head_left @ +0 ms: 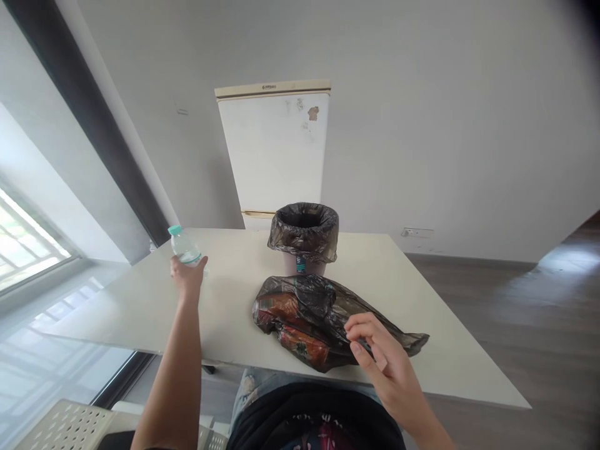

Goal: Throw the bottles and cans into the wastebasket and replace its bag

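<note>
My left hand (188, 275) is wrapped round a clear plastic bottle (185, 245) with a teal cap, upright at the left side of the table. Some clear liquid shows inside it. My right hand (377, 350) hovers at the right part of a thin black plastic bag (314, 312), its fingers curled but apart and nothing visible in them. Through the bag show red and orange packages, their kind unclear. Behind it stands a trash can (309, 267), lined with another black bag (304, 234) folded over its rim.
The white table (225, 312) has its near edge against my body. A white refrigerator (276, 144) stands beyond the far edge. At lower left is a perforated plastic chair (60, 428). A wall socket (417, 232) sits low on the right, and a window (28, 244) is on the left.
</note>
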{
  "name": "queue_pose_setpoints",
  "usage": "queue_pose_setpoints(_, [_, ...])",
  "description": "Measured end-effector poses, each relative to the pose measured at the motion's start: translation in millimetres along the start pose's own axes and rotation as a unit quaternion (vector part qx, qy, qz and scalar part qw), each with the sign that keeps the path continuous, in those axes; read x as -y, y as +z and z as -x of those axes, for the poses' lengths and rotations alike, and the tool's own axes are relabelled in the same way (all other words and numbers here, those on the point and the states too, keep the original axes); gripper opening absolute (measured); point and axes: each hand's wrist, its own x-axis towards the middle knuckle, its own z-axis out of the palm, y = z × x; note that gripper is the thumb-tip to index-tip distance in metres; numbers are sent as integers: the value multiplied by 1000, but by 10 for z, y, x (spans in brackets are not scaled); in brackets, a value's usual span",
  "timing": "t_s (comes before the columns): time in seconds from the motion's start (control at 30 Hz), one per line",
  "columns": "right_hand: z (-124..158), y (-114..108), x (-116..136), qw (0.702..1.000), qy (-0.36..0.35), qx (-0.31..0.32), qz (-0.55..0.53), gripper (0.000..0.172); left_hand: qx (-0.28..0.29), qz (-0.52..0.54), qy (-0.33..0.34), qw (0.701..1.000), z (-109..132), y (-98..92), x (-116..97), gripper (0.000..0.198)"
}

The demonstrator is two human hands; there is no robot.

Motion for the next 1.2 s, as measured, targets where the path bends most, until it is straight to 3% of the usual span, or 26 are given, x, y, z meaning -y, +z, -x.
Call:
queue_pose_setpoints(0.27, [-9, -20, 30, 1000, 2, -2, 13, 14, 56, -18, -18, 998, -94, 179, -16, 69])
queue_pose_setpoints(0.4, [-41, -65, 30, 999, 12, -28, 31, 16, 76, -29, -28, 996, -52, 190, -40, 77])
queue_pose_setpoints(0.57, [-121, -265, -63, 986, 69, -81, 126, 21, 74, -39, -44, 996, 18, 46, -116, 106])
queue_pose_setpoints(0.67, [-164, -417, -170, 970, 99, -99, 198, 23, 14, -33, -27, 999, 145, -123, -190, 105])
queue_pose_setpoints(0.77, [-234, -493, -274, 959, 117, -79, 247, 22, -44, 9, 55, 997, 461, -266, -300, 66])
queue_pose_setpoints(0.8, [-273, -490, -307, 957, 120, -55, 258, 22, -25, 28, 87, 996, 618, -293, -346, 52])
queue_pose_setpoints(0.87, [-378, -442, -377, 952, 126, -2, 280, 25, 87, 71, 142, 983, 995, -312, -446, 37])
queue_pose_setpoints(0.93, [-511, -354, -458, 942, 133, 56, 302, 29, 206, 105, 173, 957, 1413, -301, -536, 40])
queue_pose_setpoints(0.97, [-582, -305, -501, 937, 134, 85, 311, 29, 232, 102, 185, 949, 1617, -293, -570, 42])
queue_pose_setpoints(1.07, [-778, -167, -608, 928, 133, 164, 309, 22, 272, 64, 217, 935, 2113, -283, -608, 41])
queue_pose_setpoints(1.2, [-946, -19, -610, 951, 109, 183, 223, 20, 294, 62, 220, 928, 2404, -270, -543, 40])
